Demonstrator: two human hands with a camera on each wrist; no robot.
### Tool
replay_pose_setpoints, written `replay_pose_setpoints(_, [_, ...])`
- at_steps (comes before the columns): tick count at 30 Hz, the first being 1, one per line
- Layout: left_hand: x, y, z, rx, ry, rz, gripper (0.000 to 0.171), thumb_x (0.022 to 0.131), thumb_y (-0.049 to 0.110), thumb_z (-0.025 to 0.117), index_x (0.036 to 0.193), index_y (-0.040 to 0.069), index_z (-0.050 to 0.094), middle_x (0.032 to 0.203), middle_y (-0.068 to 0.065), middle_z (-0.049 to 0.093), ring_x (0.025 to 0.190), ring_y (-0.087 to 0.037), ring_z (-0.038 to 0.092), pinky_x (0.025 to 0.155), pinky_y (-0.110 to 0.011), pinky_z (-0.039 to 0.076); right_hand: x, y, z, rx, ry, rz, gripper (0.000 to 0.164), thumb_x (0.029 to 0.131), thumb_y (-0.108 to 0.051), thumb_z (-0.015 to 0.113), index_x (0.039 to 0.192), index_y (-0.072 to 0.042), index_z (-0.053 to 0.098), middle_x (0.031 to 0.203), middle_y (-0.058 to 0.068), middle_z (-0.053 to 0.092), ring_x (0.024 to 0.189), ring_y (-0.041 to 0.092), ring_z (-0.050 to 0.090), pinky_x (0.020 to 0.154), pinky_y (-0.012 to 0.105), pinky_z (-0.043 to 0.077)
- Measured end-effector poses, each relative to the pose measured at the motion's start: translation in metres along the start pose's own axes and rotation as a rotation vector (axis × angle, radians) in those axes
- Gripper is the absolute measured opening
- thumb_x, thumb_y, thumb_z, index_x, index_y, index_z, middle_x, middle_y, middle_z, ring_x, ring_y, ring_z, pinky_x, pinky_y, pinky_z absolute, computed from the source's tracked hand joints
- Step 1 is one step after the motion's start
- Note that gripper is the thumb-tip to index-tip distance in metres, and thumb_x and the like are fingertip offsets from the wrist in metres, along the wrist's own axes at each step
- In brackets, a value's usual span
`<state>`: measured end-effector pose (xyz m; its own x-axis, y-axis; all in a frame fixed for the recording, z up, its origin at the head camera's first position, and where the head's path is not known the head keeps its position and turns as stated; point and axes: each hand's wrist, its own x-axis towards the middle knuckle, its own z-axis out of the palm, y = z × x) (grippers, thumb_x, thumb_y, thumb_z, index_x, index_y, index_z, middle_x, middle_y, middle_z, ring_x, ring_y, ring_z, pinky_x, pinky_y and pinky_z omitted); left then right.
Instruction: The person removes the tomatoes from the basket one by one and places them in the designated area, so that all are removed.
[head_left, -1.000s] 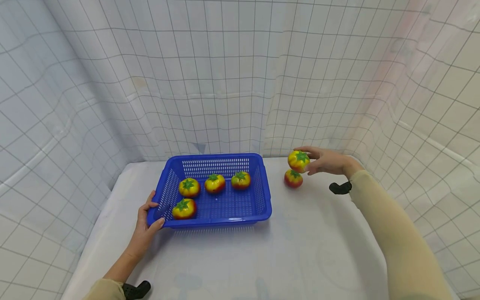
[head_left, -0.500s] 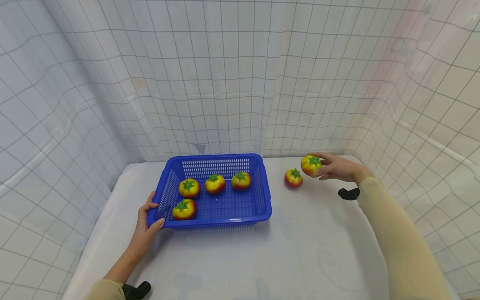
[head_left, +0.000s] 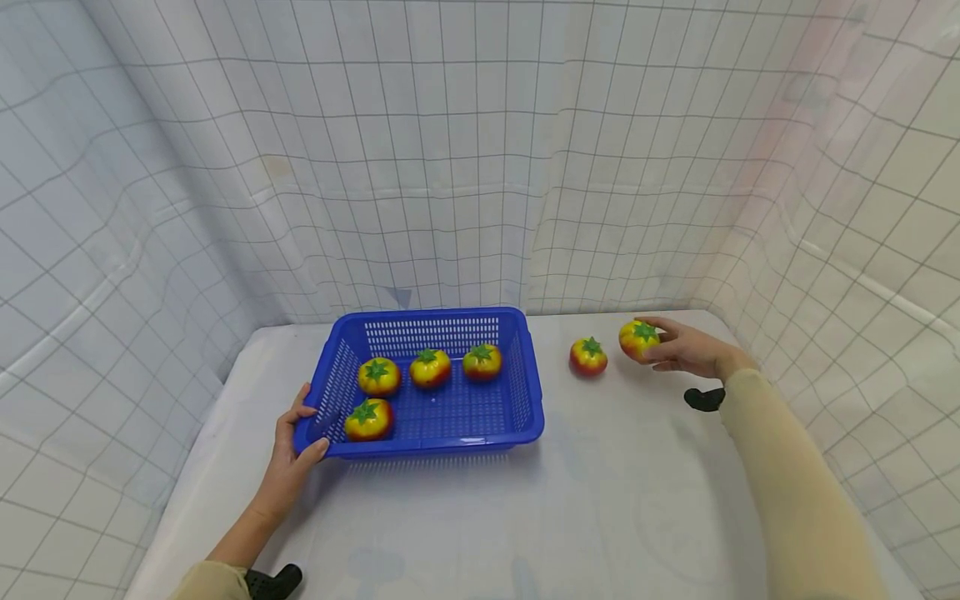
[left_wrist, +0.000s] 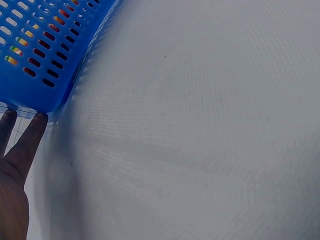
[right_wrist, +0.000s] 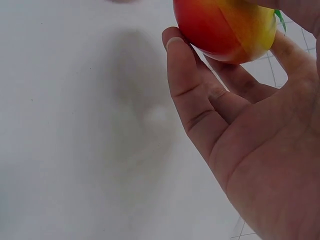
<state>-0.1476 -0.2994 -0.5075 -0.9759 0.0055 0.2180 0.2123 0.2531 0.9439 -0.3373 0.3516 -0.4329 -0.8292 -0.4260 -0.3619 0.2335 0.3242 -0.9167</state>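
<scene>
In the head view my right hand holds a yellow-and-red tomato with a green star-shaped top, between thumb and fingers. The right wrist view shows this tomato above the white cloth, with a shadow below. Just left of it, a second tomato rests on the table. My left hand grips the near left corner of a blue plastic basket, thumb on the front rim and fingers at the left side. Inside the basket lie several similar tomatoes, one of them the front-left tomato.
A white-covered table carries everything. White gridded sheets hang behind and on both sides, close to the table's back edge. The basket's perforated side fills the upper left of the left wrist view.
My right hand has carried its tomato rightward and lower, away from the tomato on the table, which now shows in full. The left hand and basket have stayed put.
</scene>
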Motion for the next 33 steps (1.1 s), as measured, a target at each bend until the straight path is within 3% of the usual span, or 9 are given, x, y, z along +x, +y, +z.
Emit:
replay_pose_setpoints(13, [0.0, -0.001, 0.0, -0.01, -0.004, 0.01, 0.046, 0.102, 0.006, 0.05, 0.14, 0.014, 0.025, 0.172, 0.006, 0.0, 0.156, -0.036, 0.0, 0.101, -0.008, 0.033, 0.006, 0.028, 0.004, 0.036, 0.014, 0.023, 0.084, 0.096, -0.011, 0.07, 0.163, -0.019, 0.02, 0.157, 0.024, 0.021, 0.117, 0.026, 0.053, 0.099, 0.038, 0.05])
replay_pose_setpoints(33, [-0.001, 0.0, 0.001, -0.026, 0.004, -0.002, 0.046, 0.102, 0.006, 0.05, 0.14, 0.013, 0.025, 0.172, 0.006, -0.001, 0.155, -0.041, -0.001, 0.098, -0.008, 0.036, 0.014, 0.037, 0.006, -0.01, 0.018, 0.027, 0.086, 0.095, -0.012, 0.072, 0.163, -0.018, 0.019, 0.161, 0.025, 0.015, 0.119, 0.026, 0.049, 0.096, 0.036, 0.05])
